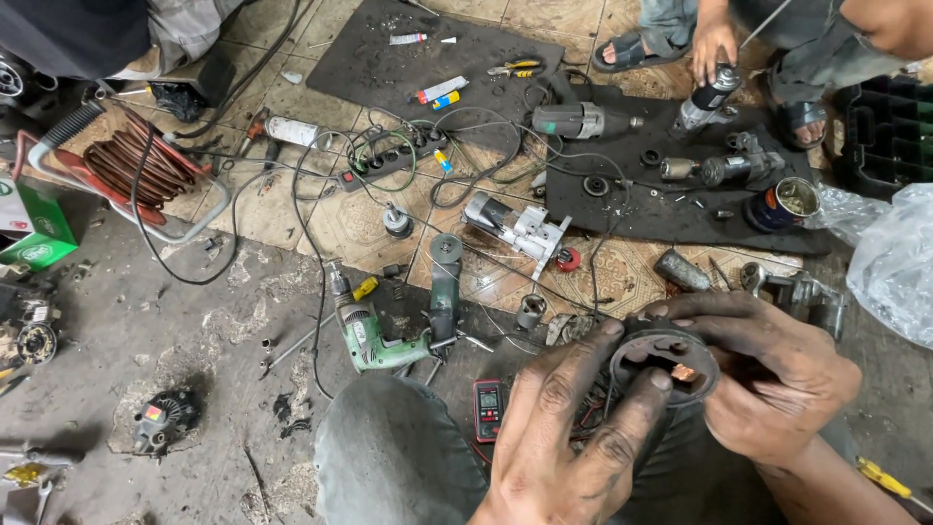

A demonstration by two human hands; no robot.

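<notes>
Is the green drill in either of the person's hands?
No: the green drill lies on the floor, while the left hand and right hand hold a round black part.

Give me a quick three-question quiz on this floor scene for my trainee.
1. True or false: both hands hold the round black part.
2. Which lies nearest the person's knee? A) green drill B) blue can C) power strip
3. What does the other person's hand grip at top right?

Key: 1 true, the left hand and right hand wrap it. 2 A. 3 a grey and black cylinder-shaped part.
</notes>
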